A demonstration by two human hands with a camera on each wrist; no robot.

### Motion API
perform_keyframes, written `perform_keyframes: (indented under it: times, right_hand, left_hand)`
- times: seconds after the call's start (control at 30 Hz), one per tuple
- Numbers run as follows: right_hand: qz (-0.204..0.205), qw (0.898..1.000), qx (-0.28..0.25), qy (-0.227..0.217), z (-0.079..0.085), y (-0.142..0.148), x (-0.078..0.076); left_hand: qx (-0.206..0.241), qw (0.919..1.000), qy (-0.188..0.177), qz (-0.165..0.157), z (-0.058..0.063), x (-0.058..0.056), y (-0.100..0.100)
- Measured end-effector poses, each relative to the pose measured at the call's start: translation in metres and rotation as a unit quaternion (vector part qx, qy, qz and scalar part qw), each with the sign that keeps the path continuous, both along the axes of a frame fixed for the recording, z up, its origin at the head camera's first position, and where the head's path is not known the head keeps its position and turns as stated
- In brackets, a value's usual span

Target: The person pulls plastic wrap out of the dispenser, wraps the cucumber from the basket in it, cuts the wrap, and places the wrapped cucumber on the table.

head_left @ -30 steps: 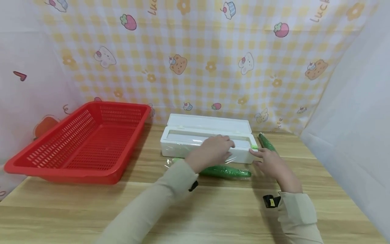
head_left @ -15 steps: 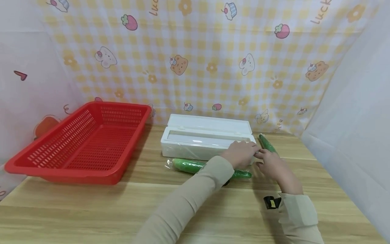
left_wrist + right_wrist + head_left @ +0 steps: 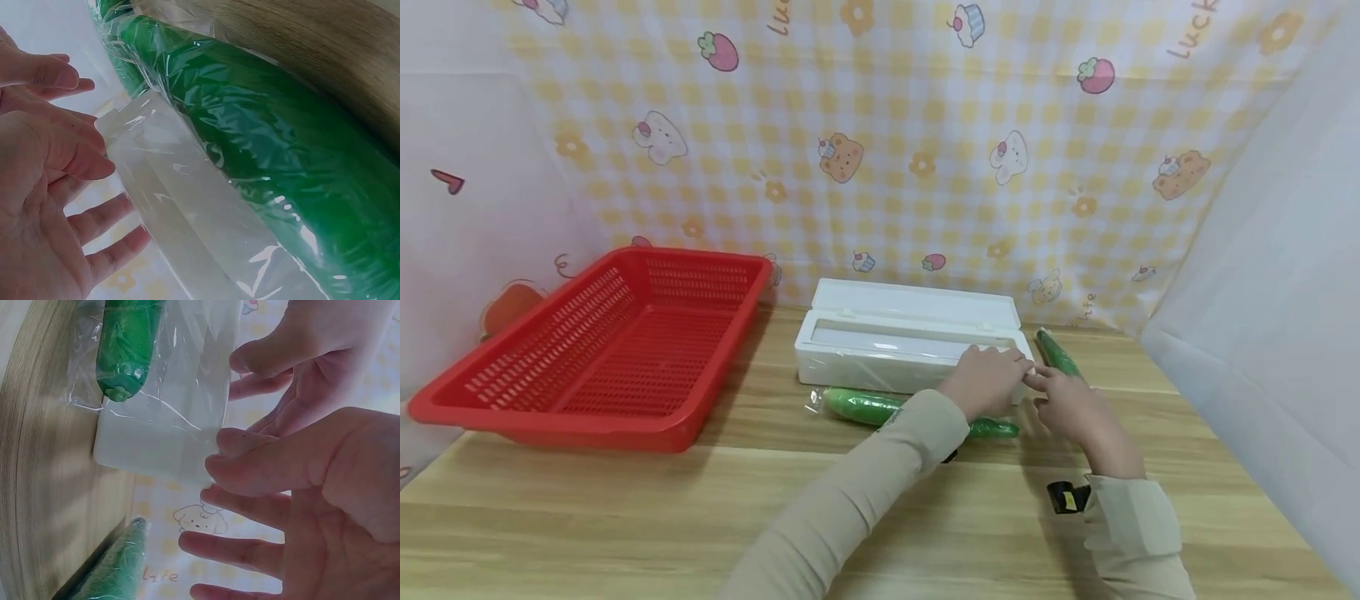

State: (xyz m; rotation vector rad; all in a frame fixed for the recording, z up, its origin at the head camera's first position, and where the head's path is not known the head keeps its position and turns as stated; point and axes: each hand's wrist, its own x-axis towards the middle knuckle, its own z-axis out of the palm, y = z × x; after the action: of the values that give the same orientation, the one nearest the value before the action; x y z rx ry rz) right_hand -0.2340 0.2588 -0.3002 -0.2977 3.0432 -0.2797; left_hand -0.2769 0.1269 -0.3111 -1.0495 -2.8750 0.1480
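Note:
A white cling film box (image 3: pixel 865 367) stands open on the wooden table, its lid (image 3: pixel 910 302) tipped back. Clear film (image 3: pixel 181 169) lies over the box front and the cucumber (image 3: pixel 861 406) before it. My left hand (image 3: pixel 985 375) reaches across to the box's right end, thumb and index finger at its top edge. I cannot tell if they pinch anything there. Right beside it, my right hand (image 3: pixel 1070 404) has thumb and index fingertips at the box's corner, its other fingers spread and fairly straight in the right wrist view. The green tab at that end is hidden.
A red plastic basket (image 3: pixel 580 427) with slatted sides stands at the left. Another film-wrapped cucumber (image 3: pixel 1057 354) lies behind my right hand, to the right of the box. A checked curtain (image 3: pixel 895 167) hangs behind the table.
My left hand has moved right, from over the middle of the box to its right end, uncovering more of the front cucumber. The right hand stays nearly in place.

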Motion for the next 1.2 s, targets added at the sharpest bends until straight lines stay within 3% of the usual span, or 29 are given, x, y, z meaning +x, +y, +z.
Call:
perform_keyframes:
  times: [0.33, 0.63, 1.2]
  right_hand:
    - [-0.011, 1.0, 0.017, -0.001, 0.001, -0.003, 0.0]
    - [-0.025, 0.999, -0.014, -0.029, 0.002, -0.003, 0.004]
    - [-0.027, 0.999, -0.018, -0.032, 0.002, 0.0, 0.003]
  left_hand:
    - [-0.022, 0.9998, -0.004, 0.004, 0.006, 0.001, -0.003]
    - [-0.041, 0.9989, -0.018, 0.012, 0.013, 0.003, -0.002]
    - [-0.031, 0.9986, -0.04, 0.017, 0.017, 0.005, -0.003]
